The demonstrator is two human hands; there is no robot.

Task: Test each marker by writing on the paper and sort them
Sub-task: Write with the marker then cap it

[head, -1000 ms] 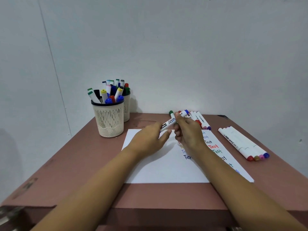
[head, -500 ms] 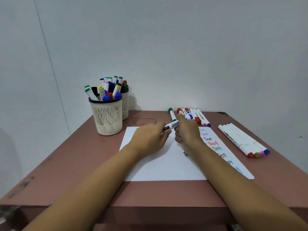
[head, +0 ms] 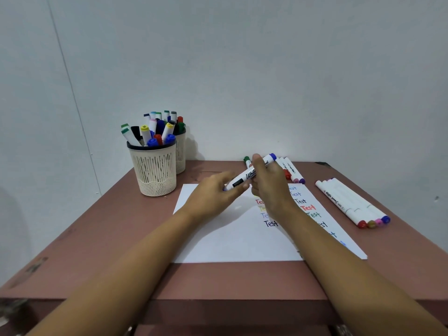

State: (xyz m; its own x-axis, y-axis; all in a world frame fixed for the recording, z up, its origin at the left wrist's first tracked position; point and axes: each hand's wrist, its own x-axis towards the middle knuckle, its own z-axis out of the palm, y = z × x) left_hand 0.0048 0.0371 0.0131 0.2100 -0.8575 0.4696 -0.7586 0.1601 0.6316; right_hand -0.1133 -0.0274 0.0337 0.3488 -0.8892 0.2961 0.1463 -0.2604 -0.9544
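A white whiteboard marker [head: 247, 177] with a blue cap at its far end slants above the top of the paper [head: 230, 241]. My left hand [head: 213, 197] pinches its near, lower end. Further up the barrel, my right hand [head: 269, 187] grips it just below the cap. The paper lies flat on the table and carries several coloured "Test" words, partly hidden by my right hand and forearm. A row of markers [head: 292, 172] lies behind the paper, mostly hidden by my right hand. Another row of white markers [head: 351, 202] lies to the paper's right.
A cream mesh cup [head: 155, 173] full of markers stands at the back left of the brown table [head: 101, 238]. A second cup [head: 180, 154] with markers stands behind it against the white wall. The table's front edge runs under my forearms.
Both hands have kept hold of the marker and it sits a little higher over the paper. My right hand has shifted so more "Test" words show on its left.
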